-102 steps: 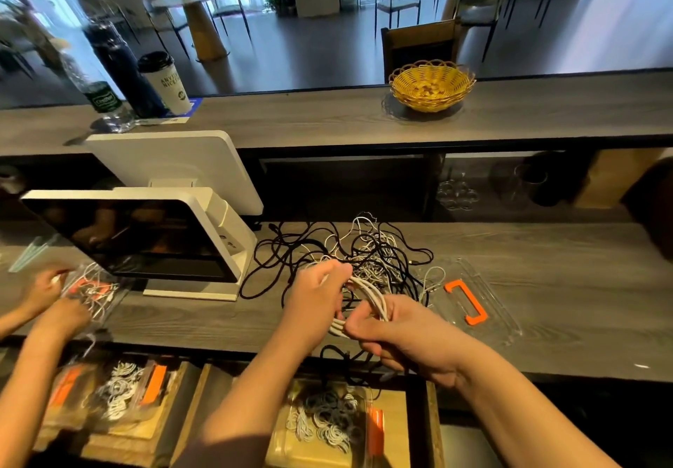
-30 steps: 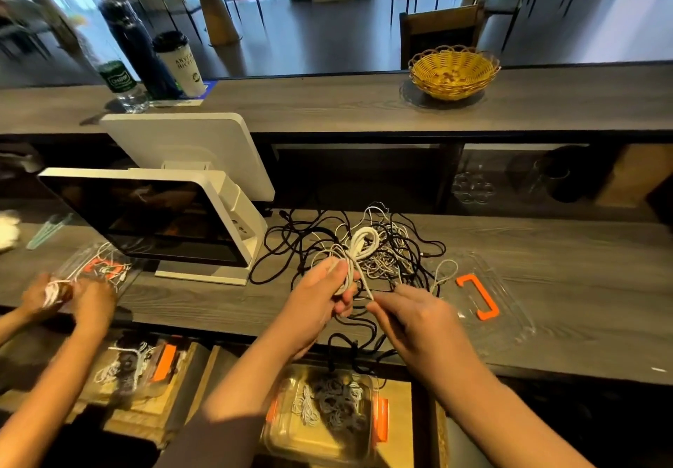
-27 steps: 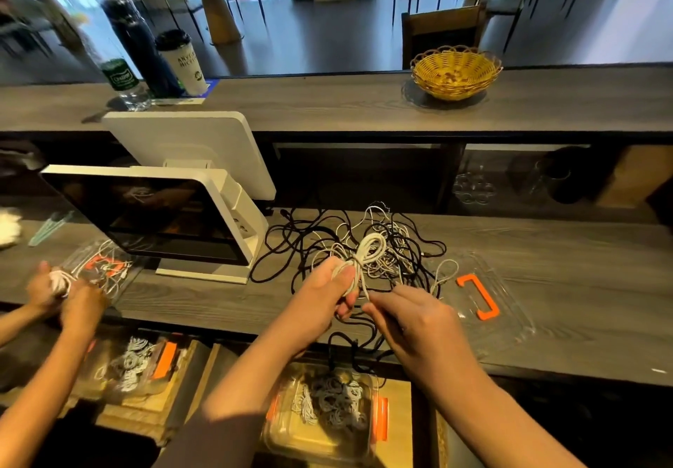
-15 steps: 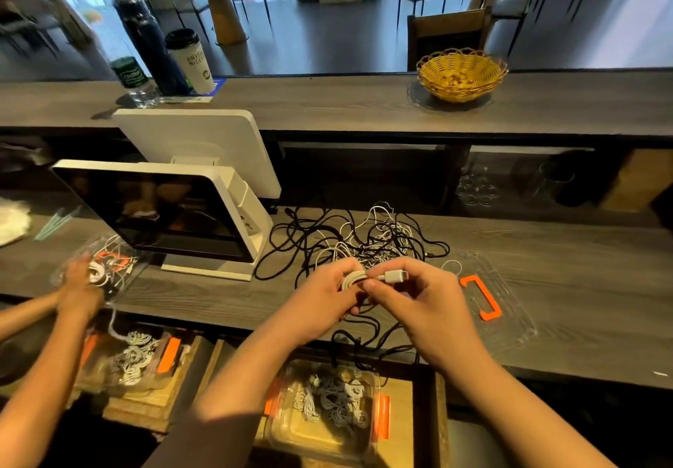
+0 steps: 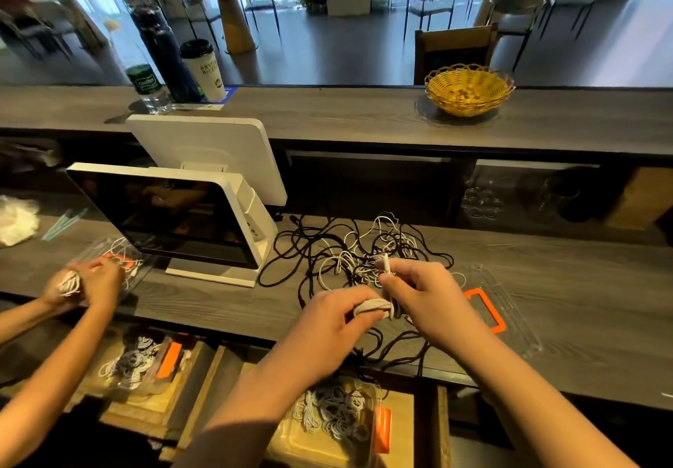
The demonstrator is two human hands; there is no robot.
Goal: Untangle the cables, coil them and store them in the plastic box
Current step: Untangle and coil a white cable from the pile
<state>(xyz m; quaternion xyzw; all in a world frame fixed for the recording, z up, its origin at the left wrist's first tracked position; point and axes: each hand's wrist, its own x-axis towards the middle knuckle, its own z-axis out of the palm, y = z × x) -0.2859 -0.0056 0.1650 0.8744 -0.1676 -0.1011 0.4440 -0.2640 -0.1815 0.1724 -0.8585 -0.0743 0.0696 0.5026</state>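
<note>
A tangle of black and white cables (image 5: 360, 249) lies on the lower wooden counter (image 5: 582, 307). My left hand (image 5: 327, 322) is closed around a small coil of white cable (image 5: 371, 308). My right hand (image 5: 426, 293) pinches the loose end of that same cable, its plug sticking up by my fingers. A clear plastic box (image 5: 338, 427) with orange latches sits in an open drawer below the counter edge, holding several coiled cables. Its clear lid with an orange handle (image 5: 486, 309) lies on the counter to the right of my hands.
A white point-of-sale terminal (image 5: 204, 209) stands left of the tangle. Another person's hands (image 5: 87, 285) hold a white cable coil at far left, above a second box (image 5: 134, 365). A yellow basket (image 5: 468, 89), a cup and bottles stand on the upper counter.
The white cable went from loose loops to a tight small coil in my left hand. My right hand moved from the loops to the plug end and now winds it near the coil.
</note>
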